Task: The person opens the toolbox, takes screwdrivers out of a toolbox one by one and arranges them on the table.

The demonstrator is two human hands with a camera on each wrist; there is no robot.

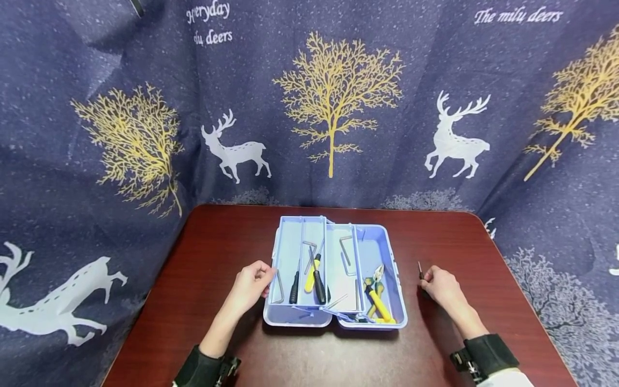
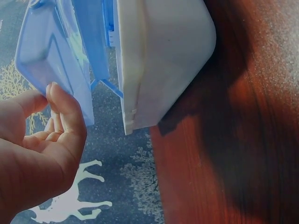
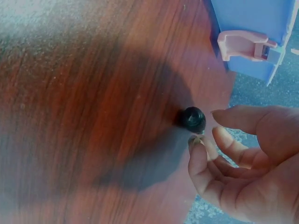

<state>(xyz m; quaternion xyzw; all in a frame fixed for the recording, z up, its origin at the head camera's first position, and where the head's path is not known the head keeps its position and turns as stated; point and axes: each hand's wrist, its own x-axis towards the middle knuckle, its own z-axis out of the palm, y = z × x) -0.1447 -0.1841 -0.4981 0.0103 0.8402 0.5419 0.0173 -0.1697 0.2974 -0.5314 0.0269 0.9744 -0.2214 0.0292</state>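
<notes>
An open blue toolbox (image 1: 387,242) sits mid-table with its side tray (image 1: 290,252) folded out to the left. My left hand (image 1: 261,277) is at that tray's left edge. In the left wrist view the thumb of that hand (image 2: 53,109) touches the tray's outer wall (image 2: 56,51), and the fingers are loosely curled and empty. To the box's right a small screwdriver (image 1: 420,270) lies on the table. My right hand (image 1: 430,279) is over it. Its fingertips (image 3: 208,128) hover right beside the black handle end (image 3: 193,119), without closing round it.
The tray holds screwdrivers (image 1: 314,274) and hex keys (image 1: 344,247); yellow-handled pliers (image 1: 374,295) lie in the main box. A latch (image 3: 240,44) juts from the box's right side. The dark red table (image 1: 217,247) is backed by a deer-print curtain (image 1: 333,107).
</notes>
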